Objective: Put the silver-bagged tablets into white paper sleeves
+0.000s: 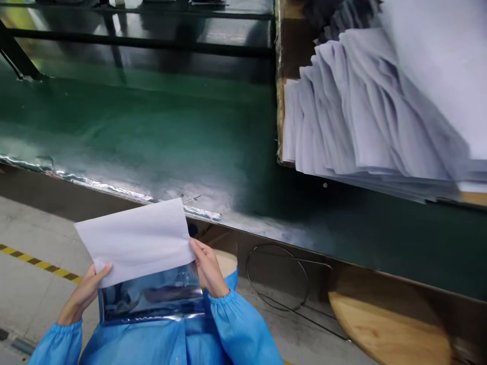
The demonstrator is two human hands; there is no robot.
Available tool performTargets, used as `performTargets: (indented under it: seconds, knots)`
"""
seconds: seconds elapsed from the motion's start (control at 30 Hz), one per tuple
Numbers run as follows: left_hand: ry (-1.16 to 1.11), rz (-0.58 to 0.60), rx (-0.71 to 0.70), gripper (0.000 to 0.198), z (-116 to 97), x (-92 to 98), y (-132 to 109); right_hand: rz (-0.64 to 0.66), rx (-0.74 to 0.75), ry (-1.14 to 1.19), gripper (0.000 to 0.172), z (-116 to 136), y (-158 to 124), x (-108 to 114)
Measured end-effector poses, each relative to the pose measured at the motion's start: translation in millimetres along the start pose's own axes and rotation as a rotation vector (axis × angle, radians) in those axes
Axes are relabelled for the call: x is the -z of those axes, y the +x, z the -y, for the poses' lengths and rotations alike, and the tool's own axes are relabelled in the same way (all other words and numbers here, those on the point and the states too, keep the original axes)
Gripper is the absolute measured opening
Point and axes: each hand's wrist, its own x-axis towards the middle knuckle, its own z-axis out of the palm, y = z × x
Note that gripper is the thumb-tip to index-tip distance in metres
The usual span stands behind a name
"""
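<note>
My left hand point(84, 296) grips the lower left corner of a white paper sheet point(135, 238), with the thumb on top of it. My right hand point(207, 268) pinches the sheet's right edge. Below the sheet, between both hands, lies a shiny transparent plastic bag point(152, 299), and the sheet's lower edge sits at its mouth. Both hands hold these in front of my blue smock, close to the near edge of a green conveyor belt point(152, 137).
A fanned stack of white paper sheets point(361, 111) lies in a cardboard box point(283, 35) at the right. A round wooden stool top point(388, 329) and a loop of wire point(277, 276) sit below the belt. Yellow-black floor tape point(34, 261) runs at left.
</note>
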Motion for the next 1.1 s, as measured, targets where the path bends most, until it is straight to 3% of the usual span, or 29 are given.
performTargets:
  seconds: [0.13,0.3,0.47,0.6,0.73,0.9,1.1]
  knots:
    - [-0.001,-0.077,0.025,0.035,17,-5.5,15,-0.108,0.03,0.048,0.048,-18,-8,-4]
    - [0.043,-0.122,0.083,0.033,37,-6.1,14,-0.218,-0.011,0.033,0.054,-36,-29,14]
    - [0.123,-0.153,0.137,0.042,54,-3.6,-14,-0.275,-0.114,-0.105,0.058,-37,-62,39]
    - [0.241,-0.156,0.215,0.055,71,4.4,-49,-0.212,-0.22,-0.257,0.068,-47,-94,64]
    - [0.29,-0.237,0.228,0.054,84,6.2,-74,-0.158,-0.314,-0.283,0.058,-51,-110,77]
    - [0.152,-0.135,0.131,0.069,69,-0.6,-77,-0.022,-0.202,-0.246,0.049,-32,-96,56]
    - [0.106,-0.053,0.074,0.087,40,-0.4,-76,0.059,-0.275,-0.091,0.077,-31,-80,36]
